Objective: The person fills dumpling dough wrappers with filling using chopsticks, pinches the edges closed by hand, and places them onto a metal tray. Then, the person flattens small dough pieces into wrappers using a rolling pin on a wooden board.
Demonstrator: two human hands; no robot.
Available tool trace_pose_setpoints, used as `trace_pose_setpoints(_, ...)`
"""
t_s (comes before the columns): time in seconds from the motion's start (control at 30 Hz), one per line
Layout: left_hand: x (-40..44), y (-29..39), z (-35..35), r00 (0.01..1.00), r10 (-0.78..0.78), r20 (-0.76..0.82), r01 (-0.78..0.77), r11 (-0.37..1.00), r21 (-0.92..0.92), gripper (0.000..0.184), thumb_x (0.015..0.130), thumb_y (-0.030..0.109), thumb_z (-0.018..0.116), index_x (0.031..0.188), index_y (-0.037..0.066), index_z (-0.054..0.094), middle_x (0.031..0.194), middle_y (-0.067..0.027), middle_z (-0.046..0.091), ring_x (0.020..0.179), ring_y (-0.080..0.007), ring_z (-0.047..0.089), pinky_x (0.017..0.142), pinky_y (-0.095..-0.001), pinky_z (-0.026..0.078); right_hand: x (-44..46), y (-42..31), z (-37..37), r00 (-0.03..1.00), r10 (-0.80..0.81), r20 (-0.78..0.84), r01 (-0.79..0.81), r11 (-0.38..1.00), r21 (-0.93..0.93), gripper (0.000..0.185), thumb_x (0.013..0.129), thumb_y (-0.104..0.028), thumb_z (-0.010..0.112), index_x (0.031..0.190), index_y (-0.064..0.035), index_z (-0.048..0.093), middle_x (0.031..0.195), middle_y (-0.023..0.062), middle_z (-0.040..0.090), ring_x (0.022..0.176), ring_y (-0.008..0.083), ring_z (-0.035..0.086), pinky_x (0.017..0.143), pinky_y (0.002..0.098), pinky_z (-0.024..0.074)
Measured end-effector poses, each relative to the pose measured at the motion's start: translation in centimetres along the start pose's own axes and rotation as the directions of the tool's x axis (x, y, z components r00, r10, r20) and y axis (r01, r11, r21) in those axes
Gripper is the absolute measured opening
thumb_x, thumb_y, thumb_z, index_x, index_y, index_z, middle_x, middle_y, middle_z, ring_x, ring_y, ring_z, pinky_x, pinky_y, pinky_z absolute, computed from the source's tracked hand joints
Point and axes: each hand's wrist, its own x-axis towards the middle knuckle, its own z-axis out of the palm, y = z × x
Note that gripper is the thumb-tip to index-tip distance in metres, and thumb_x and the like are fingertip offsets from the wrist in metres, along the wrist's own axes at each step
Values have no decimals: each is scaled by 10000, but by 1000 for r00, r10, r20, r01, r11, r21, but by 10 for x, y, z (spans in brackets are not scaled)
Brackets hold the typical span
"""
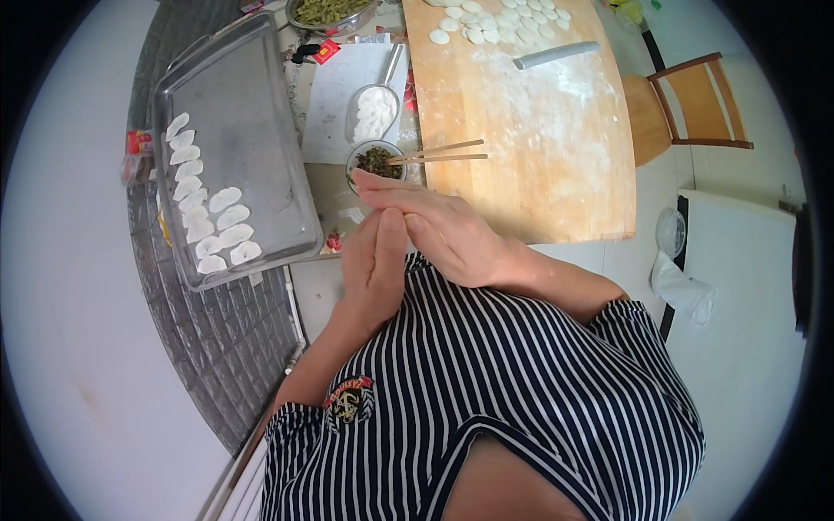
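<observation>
A pale, flour-dusted wooden board [530,195] spreads to the right of the hands, and a grey rectangular metal tray [252,113] lies to their left. Between these, the bare left hand [373,260] and bare right hand [456,234] press together, fingers extended; whether their grip encloses anything cannot be told. Just beyond sits a small round bowl [349,157] of dark green chopped filling [375,161], two thin wooden chopsticks [456,157] resting in it. White crescent-shaped dough dumplings [235,234] lie on the tray, one long row and a shorter one beside it. Flat white dough rounds [491,36] cluster at the board's far end. The work seems partway along: two rows appear shaped, while many rounds remain unfolded and filling is left.
</observation>
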Motion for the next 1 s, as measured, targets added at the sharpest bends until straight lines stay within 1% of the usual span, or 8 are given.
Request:
trace_pose_setpoints(0.13,1,-7,-3,999,-22,28,25,995,-92,431,1091,302,378,992,-43,616,836,-44,614,767,-112,502,688,-277,401,-2,-5,3,998,60,-10,-60,998,-21,359,967,-21,472,1317,26,536,1468,197,506,1199,349,622,947,390,548)
trace_pose_setpoints(0.2,3,-12,-8,999,-15,50,20,996,-90,453,1092,325,374,1005,-46,620,851,-38,621,777,-107,502,695,-274,399,-2,-6,6,981,191,43,-193,980,49,394,1022,-101,416,1377,43,507,1494,228,466,1369,357,482,1132,413,398)
trace_pose_setpoints(0.3,12,-17,-18,994,-72,86,78,995,-66,482,1093,347,364,995,-45,626,879,-40,644,794,-99,518,677,-274,410,4,-6,13,959,282,16,-282,951,127,404,1054,-157,418,1397,40,499,1482,198,495,1375,318,483,1135,391,388)
trace_pose_setpoints(0.43,23,-23,-27,960,-267,81,278,940,-197,475,1090,335,372,978,-30,655,892,-49,668,816,-103,572,666,-263,450,14,-6,20,873,470,133,-488,837,248,505,1073,-246,428,1493,31,375,1527,194,435,1389,289,459,1143,381,369)
trace_pose_setpoints(0.6,28,-24,-72,978,-208,24,209,968,-137,503,1087,347,368,1010,-38,682,1052,-119,703,1010,-189,635,831,-303,507,27,-5,53,845,535,8,-438,682,586,852,970,-266,669,1564,32,137,1574,255,291,1462,283,334,1102,383,422)
trace_pose_setpoints(0.67,42,-37,-86,963,265,-58,-269,959,-86,411,1070,226,394,1068,-36,710,1143,-190,711,1302,-290,536,1081,-410,406,39,-10,60,801,598,-27,-433,611,662,752,949,-153,695,1539,17,260,1503,200,431,1355,221,474,1027,337,485)
trace_pose_setpoints(0.77,47,-34,-114,959,273,79,-266,959,-96,390,1060,239,428,1146,-33,695,1340,-210,614,1405,-321,436,1151,-446,337,56,-16,72,832,550,74,-432,559,708,361,970,-61,646,1318,-2,571,1116,37,687,920,51,623,813,226,537)
trace_pose_setpoints(1.0,29,-48,-153,994,-96,47,107,902,-419,435,888,83,739,1297,-7,619,1288,-125,611,1222,-213,580,985,-319,498,79,-16,108,821,550,-150,-468,801,373,246,946,-77,678,1181,-4,668,1043,40,664,890,67,621,738,229,537)
